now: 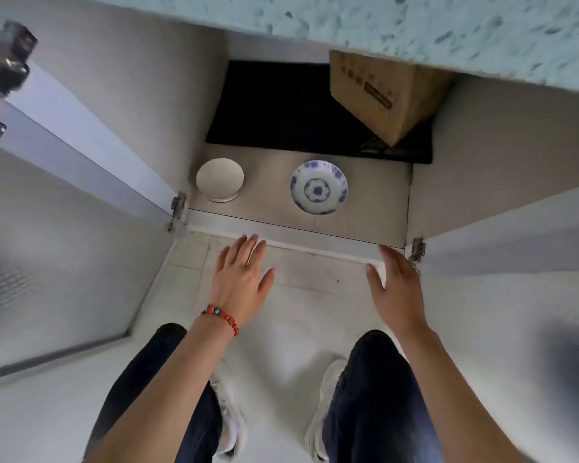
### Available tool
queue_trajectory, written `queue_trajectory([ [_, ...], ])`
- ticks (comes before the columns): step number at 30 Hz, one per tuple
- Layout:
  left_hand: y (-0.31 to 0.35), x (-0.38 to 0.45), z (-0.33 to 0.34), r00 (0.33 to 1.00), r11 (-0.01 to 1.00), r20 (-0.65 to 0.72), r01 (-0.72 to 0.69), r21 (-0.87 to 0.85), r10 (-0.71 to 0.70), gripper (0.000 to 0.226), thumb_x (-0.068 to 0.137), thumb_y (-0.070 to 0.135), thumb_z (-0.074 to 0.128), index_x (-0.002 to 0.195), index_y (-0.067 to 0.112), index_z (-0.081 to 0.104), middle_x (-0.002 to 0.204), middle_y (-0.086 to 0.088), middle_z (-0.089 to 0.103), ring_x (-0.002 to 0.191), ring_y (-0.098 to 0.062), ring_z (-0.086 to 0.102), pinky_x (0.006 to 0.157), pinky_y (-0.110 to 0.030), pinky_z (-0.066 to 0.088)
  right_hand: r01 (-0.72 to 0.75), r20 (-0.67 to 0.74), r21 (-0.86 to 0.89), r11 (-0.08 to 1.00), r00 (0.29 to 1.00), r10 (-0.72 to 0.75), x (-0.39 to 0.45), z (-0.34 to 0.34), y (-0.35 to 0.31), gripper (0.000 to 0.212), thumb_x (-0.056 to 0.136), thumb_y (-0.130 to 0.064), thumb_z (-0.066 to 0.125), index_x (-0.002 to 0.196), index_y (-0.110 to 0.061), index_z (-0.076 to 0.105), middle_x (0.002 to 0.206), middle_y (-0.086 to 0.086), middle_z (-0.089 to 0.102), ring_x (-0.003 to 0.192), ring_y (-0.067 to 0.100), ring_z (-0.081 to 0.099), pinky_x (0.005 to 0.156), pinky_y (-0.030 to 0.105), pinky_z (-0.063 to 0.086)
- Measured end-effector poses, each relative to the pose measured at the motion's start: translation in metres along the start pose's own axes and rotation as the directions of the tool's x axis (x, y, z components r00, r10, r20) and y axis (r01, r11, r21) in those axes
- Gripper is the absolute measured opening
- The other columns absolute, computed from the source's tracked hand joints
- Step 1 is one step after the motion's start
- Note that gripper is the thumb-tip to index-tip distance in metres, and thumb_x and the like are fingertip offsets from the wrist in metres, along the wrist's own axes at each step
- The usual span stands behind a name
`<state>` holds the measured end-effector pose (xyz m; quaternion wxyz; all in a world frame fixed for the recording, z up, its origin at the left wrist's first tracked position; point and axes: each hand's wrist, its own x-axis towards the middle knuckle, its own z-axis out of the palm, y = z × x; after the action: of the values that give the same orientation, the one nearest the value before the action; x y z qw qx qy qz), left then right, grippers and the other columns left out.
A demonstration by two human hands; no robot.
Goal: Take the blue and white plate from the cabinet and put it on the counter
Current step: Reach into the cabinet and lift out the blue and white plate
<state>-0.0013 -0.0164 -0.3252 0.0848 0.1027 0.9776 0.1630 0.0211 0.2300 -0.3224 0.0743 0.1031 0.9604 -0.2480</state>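
Note:
The blue and white plate (319, 187) lies flat on the cabinet floor (268, 202), near its front edge and right of centre. The speckled pale-blue counter (415, 25) runs along the top of the view, above the open cabinet. My left hand (239, 279), with a red bead bracelet on the wrist, hovers in front of the cabinet sill, fingers spread and empty. Lower right of the plate, my right hand (398, 289) is held edge-on with nothing in it. Both hands are short of the plate and do not touch it.
A plain white bowl (220, 179) sits left of the plate. A cardboard box (385, 95) stands tilted on a black mat (281, 108) at the back. Both cabinet doors (64, 255) (515, 235) are swung wide. My legs and white shoes are below on the pale floor.

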Motion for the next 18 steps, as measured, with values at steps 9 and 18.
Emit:
queue_trajectory([
  [9, -0.034, 0.118, 0.125, 0.998, 0.998, -0.062, -0.013, -0.062, 0.009, 0.049, 0.090, 0.031, 0.045, 0.131, 0.006, 0.038, 0.143, -0.016, 0.040, 0.133, -0.031, 0.031, 0.109, -0.046, 0.023, 0.107, -0.175, -0.019, 0.994, 0.979, -0.109, 0.118, 0.097, 0.058, 0.040, 0.087, -0.014, 0.055, 0.121, 0.005, 0.047, 0.122, 0.027, 0.055, 0.112, 0.042, 0.051, 0.095, 0.051, 0.043],
  [18, -0.079, 0.219, 0.178, 0.999, 0.998, -0.032, -0.027, 0.061, 0.029, 0.051, 0.093, 0.035, 0.038, 0.136, 0.009, 0.028, 0.147, -0.012, 0.032, 0.136, -0.029, 0.024, 0.110, -0.046, 0.024, 0.088, -0.221, 0.027, 0.996, 0.972, -0.080, 0.213, 0.180, 0.101, 0.043, 0.090, -0.021, 0.050, 0.127, -0.002, 0.042, 0.129, 0.024, 0.049, 0.118, 0.039, 0.044, 0.097, 0.044, 0.040],
])
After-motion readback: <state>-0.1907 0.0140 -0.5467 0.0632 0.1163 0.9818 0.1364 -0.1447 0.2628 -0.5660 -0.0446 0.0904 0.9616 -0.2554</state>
